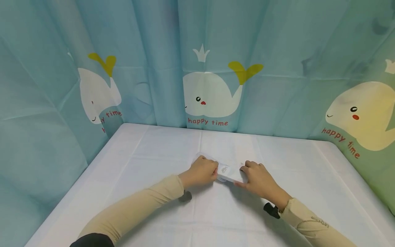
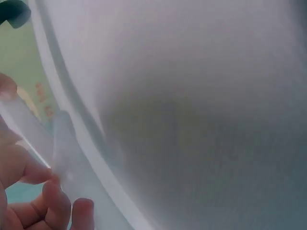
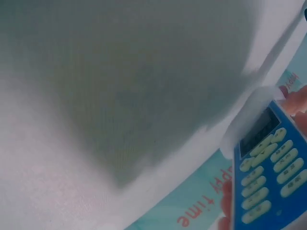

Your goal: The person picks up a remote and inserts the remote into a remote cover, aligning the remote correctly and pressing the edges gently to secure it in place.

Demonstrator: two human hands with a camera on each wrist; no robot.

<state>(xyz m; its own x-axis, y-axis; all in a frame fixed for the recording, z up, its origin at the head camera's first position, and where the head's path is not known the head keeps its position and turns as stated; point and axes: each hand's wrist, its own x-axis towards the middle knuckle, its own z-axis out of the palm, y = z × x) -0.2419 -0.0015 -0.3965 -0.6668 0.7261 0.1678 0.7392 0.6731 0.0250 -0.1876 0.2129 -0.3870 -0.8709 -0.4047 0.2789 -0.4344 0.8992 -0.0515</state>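
Both hands hold a handheld keypad device (image 1: pixel 224 169) just over the white table. In the head view its white back with a printed label faces up. In the right wrist view its blue front (image 3: pixel 274 211) shows a dark screen (image 3: pixel 261 130) and rows of pale oval buttons. A cloudy, translucent plastic cover (image 3: pixel 249 115) sits at the screen end. My left hand (image 1: pixel 202 171) grips that end, its fingertips (image 2: pixel 58 191) pinching the cover (image 2: pixel 72 158) beside the device's edge. My right hand (image 1: pixel 260 180) grips the opposite end, thumb along the near edge and fingers at the far edge.
A white cloth covers the table (image 1: pixel 160 144). Blue-green curtains (image 1: pixel 163 85) with white whales and "happy time" lettering hang behind and at the sides. Dark wrist-camera parts (image 1: pixel 271 210) sit at the right wrist and under the left wrist (image 1: pixel 186 196).
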